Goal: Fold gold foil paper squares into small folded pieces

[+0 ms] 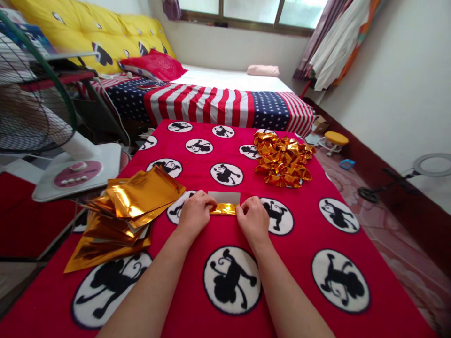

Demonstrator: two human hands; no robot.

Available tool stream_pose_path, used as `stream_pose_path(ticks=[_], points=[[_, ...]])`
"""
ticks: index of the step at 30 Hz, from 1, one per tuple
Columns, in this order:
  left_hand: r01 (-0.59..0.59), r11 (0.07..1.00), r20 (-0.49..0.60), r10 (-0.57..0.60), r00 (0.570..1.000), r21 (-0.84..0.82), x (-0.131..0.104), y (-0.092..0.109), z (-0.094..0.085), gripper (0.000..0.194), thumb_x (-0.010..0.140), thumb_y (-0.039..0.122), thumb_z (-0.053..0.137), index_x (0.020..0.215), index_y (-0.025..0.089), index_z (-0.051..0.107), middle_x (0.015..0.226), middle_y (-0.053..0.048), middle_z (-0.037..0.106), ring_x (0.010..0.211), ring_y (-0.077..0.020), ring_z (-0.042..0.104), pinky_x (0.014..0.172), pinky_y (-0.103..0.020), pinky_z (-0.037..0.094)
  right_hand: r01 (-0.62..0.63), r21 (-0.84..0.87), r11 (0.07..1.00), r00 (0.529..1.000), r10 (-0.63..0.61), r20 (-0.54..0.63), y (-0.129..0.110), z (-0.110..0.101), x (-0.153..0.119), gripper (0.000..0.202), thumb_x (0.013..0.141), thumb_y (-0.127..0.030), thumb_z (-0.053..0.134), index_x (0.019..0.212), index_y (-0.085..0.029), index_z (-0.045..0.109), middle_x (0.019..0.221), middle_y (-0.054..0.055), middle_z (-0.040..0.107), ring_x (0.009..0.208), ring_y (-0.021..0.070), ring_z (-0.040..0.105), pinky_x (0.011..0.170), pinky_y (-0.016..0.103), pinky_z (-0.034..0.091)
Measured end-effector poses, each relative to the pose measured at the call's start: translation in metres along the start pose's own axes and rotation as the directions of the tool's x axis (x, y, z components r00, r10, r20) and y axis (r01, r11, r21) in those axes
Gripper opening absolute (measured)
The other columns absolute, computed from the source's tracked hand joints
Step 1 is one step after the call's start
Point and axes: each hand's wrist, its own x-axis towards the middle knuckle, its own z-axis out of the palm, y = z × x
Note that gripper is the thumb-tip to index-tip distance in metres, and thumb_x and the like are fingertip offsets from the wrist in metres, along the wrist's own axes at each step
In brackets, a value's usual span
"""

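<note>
A small sheet of gold foil paper lies on the red cloth between my hands, its near part folded over gold and its far part showing a pale back. My left hand pinches the sheet's left end, fingers closed. At the right end, my right hand holds it with thumb and fingertips together. To the left sits a loose stack of flat gold sheets. A pile of folded gold pieces rests at the back right.
The table's red cloth has round monkey prints. A fan stands at the left. Behind the table is a bed with a striped cover. On the floor at the right are a yellow stool and a ring-shaped stand.
</note>
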Motion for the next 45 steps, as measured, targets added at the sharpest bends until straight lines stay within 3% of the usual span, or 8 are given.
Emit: stream_pose_path(ticks=[4,10,19,24,28,32,39,45], points=[[0.002,1.000,0.010,-0.002,1.000,0.031,0.001,0.008,0.002,0.025,0.079,0.011,0.051,0.080,0.019,0.075,0.085,-0.005,0.065,0.081,-0.0173,0.062,0.077,-0.028,0.047,0.006,-0.003,1.000,1.000,-0.006,-0.014,0.000,0.001,0.000,0.021,0.082,-0.025,0.055,0.063,-0.020,0.053,0.082,0.001,0.057,0.073,0.0145,0.053,0.066,0.028,0.034],[0.096,0.991,-0.030,-0.093,0.995,0.097,0.000,0.020,0.006,0.021,0.078,0.039,0.066,0.073,0.019,0.071,0.083,-0.005,0.064,0.078,-0.0194,0.061,0.073,-0.031,0.046,0.009,0.008,1.000,1.000,-0.008,-0.009,0.000,0.001,0.000,0.019,0.082,-0.025,0.056,0.063,-0.020,0.053,0.081,0.001,0.055,0.075,0.0151,0.054,0.068,0.028,0.036],[0.048,0.999,-0.015,-0.048,0.999,0.020,-0.003,0.010,0.008,0.018,0.075,0.037,0.070,0.078,0.020,0.070,0.087,-0.004,0.063,0.082,-0.0187,0.061,0.077,-0.030,0.047,-0.002,0.051,0.999,1.000,0.002,0.001,0.002,-0.004,0.001,0.009,0.082,-0.025,0.056,0.074,-0.020,0.058,0.087,0.002,0.057,0.075,0.0158,0.056,0.068,0.028,0.040],[0.050,0.998,-0.023,-0.049,0.999,0.026,-0.003,0.012,0.008,0.016,0.077,0.035,0.068,0.079,0.019,0.068,0.086,-0.004,0.062,0.081,-0.0191,0.060,0.077,-0.031,0.047,0.114,0.047,0.992,0.989,-0.109,-0.097,-0.022,-0.010,-0.013,0.028,0.087,-0.029,0.055,0.112,-0.017,0.061,0.123,0.013,0.058,0.116,0.0259,0.051,0.097,0.040,0.039],[0.053,0.994,0.006,-0.054,0.999,0.095,-0.003,0.012,0.006,0.018,0.089,0.024,0.051,0.078,0.017,0.063,0.082,-0.006,0.061,0.080,-0.0193,0.059,0.075,-0.030,0.045,0.362,0.256,0.897,0.906,-0.402,0.129,-0.058,0.000,-0.041,0.076,0.088,-0.044,0.053,0.150,-0.009,0.025,0.153,0.018,0.033,0.145,0.0257,0.024,0.117,0.044,0.022],[0.037,0.992,0.013,-0.039,0.999,0.122,-0.004,0.011,0.004,0.024,0.094,0.020,0.040,0.080,0.016,0.059,0.083,-0.007,0.060,0.079,-0.0192,0.057,0.074,-0.030,0.043,0.282,0.326,0.902,0.890,-0.373,0.263,-0.073,0.012,-0.053,0.096,0.086,-0.057,0.052,0.153,-0.004,0.006,0.160,0.019,0.011,0.149,0.0275,0.006,0.119,0.047,0.017],[0.036,0.996,0.015,-0.037,0.999,0.076,-0.004,0.012,0.004,0.016,0.086,0.023,0.051,0.080,0.018,0.065,0.084,-0.005,0.061,0.080,-0.0188,0.058,0.071,-0.029,0.044,0.266,0.261,0.928,0.899,-0.336,0.279,-0.059,0.014,-0.046,0.099,0.087,-0.059,0.051,0.152,-0.001,0.006,0.158,0.023,0.013,0.148,0.0293,0.007,0.118,0.050,0.020],[0.025,1.000,-0.030,-0.024,0.999,0.010,-0.003,0.008,0.009,0.013,0.080,0.029,0.062,0.078,0.018,0.068,0.083,-0.005,0.062,0.080,-0.0187,0.060,0.076,-0.031,0.047,0.307,0.064,0.950,0.889,-0.310,0.338,-0.034,0.004,-0.045,0.094,0.086,-0.067,0.045,0.151,-0.003,0.020,0.158,0.018,0.014,0.149,0.0272,0.009,0.120,0.047,0.014]])
